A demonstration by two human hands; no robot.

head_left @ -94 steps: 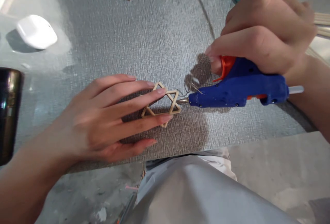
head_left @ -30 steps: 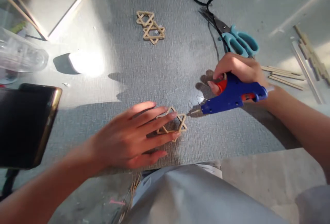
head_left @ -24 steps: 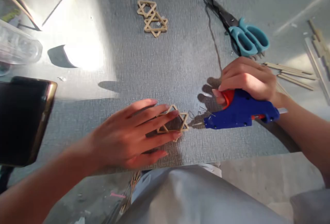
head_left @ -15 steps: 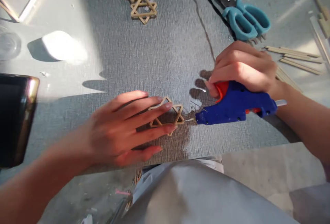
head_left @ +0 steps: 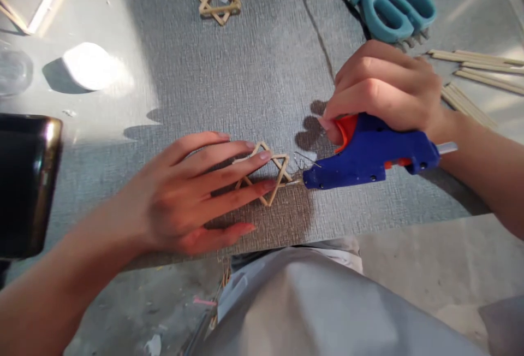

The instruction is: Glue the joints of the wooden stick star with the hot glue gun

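Observation:
My left hand (head_left: 184,192) lies flat with its fingers spread over a small star made of wooden sticks (head_left: 282,169), pressing it to the table; part of the star is hidden under the fingers. My right hand (head_left: 385,88) is wrapped round a blue hot glue gun (head_left: 360,159), with fingers at its orange trigger (head_left: 346,129). The gun's metal nozzle (head_left: 293,182) points left and meets the right side of the star. A clear glue stick (head_left: 447,147) sticks out of the back of the gun, and its bent wire stand (head_left: 306,160) shows near the front.
Two joined stick stars (head_left: 221,1) lie at the back. Scissors with teal handles (head_left: 393,9) rest behind my right hand, and loose sticks (head_left: 475,64) lie to the right. On the left are a phone (head_left: 24,187) and a white object (head_left: 88,66). The table's front edge (head_left: 393,230) runs close by.
The glue gun has shifted slightly left, bringing its nozzle onto the star. My left hand stays spread over the star, and the whole view has moved a little.

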